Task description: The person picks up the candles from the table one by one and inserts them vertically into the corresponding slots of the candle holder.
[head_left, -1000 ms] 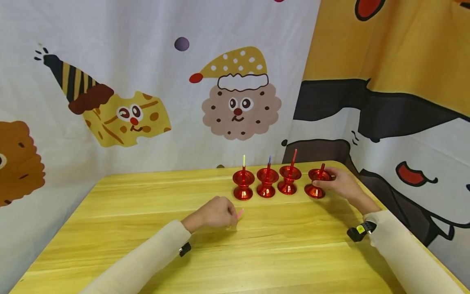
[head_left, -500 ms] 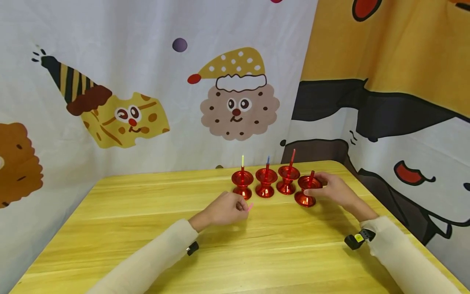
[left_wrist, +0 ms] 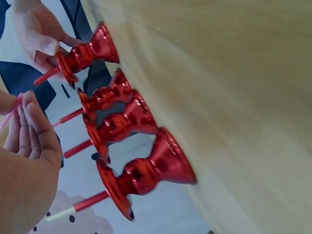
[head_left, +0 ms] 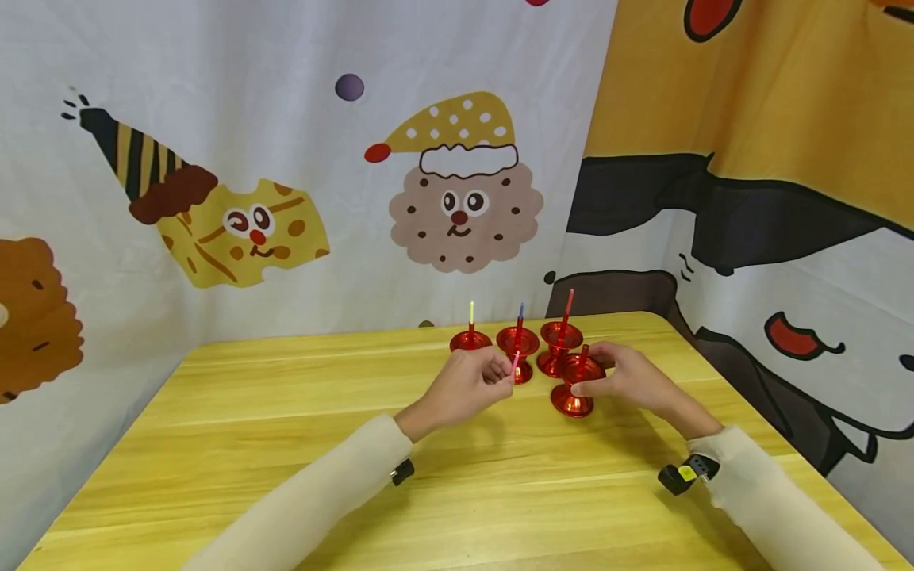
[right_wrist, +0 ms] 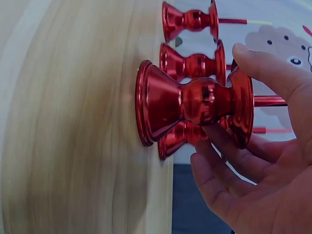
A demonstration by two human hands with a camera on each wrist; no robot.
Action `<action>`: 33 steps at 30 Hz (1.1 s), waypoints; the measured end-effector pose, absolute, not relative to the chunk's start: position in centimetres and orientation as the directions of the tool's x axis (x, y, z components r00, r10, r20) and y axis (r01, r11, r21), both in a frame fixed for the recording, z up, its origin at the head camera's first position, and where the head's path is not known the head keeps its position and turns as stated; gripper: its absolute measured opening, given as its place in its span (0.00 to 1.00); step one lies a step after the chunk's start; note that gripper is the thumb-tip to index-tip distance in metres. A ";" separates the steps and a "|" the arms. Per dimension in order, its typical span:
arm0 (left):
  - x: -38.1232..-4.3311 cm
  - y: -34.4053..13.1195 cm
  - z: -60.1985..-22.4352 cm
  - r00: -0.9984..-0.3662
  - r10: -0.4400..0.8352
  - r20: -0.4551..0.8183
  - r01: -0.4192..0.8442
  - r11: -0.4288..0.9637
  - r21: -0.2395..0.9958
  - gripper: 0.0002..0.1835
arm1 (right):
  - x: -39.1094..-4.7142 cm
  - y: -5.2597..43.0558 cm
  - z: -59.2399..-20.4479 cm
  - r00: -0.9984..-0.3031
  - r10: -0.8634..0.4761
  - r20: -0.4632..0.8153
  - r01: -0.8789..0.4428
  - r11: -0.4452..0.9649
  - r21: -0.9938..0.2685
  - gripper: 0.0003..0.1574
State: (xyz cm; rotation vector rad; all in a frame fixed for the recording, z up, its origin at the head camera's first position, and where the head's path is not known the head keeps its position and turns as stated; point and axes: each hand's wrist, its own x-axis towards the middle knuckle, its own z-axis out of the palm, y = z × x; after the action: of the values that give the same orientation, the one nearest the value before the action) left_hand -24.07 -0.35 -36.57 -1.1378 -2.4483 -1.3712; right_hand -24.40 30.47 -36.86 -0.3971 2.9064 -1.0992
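Note:
My left hand [head_left: 467,387] pinches a thin pink candle [head_left: 516,362] between thumb and fingertips, the candle pointing up. My right hand [head_left: 631,382] grips a shiny red candle holder [head_left: 574,402] around its upper part, thumb and fingers on opposite sides of the dish. That holder stands upright, and only a short red tube [right_wrist: 269,101] rises from its dish. In the head view the pink candle is a short way left of this tube. Behind the hands three similar holders carry a yellow candle [head_left: 472,312], a blue candle [head_left: 521,310] and a red candle [head_left: 570,303].
The wooden table [head_left: 286,444] extends left and toward me. At its back hangs a white curtain [head_left: 286,119] with cartoon prints. The left hand partly covers the yellow candle's holder [head_left: 469,341], and the holder with the red candle [head_left: 558,337] is close behind the gripped one.
The right hand has brought its candle holder left and toward me. My left hand has moved right and farther back with the pink candle, which now points more upright.

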 end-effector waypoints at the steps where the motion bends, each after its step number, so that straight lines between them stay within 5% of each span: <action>1: -24.1 0.0 -36.4 -0.706 0.546 0.451 0.667 0.298 0.683 0.02 | -24.4 30.2 -36.9 -0.967 -0.243 0.078 -0.234 0.721 -0.652 0.51; 13: -24.8 3.1 -34.9 -0.672 0.500 0.546 0.701 0.195 0.686 0.05 | -24.0 27.2 -36.8 -0.938 -0.331 0.101 -0.307 0.659 -0.687 0.41; 33: -25.2 3.0 -35.0 -0.667 0.499 0.553 0.707 0.188 0.682 0.04 | -23.1 23.8 -36.6 -0.892 -0.436 0.119 -0.394 0.623 -0.675 0.46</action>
State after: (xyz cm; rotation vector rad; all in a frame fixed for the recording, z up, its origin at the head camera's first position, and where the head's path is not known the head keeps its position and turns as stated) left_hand -25.20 2.97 -35.02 -1.1643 -2.2527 -1.4758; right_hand -23.11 23.77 -36.56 -0.7109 2.7793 -1.1352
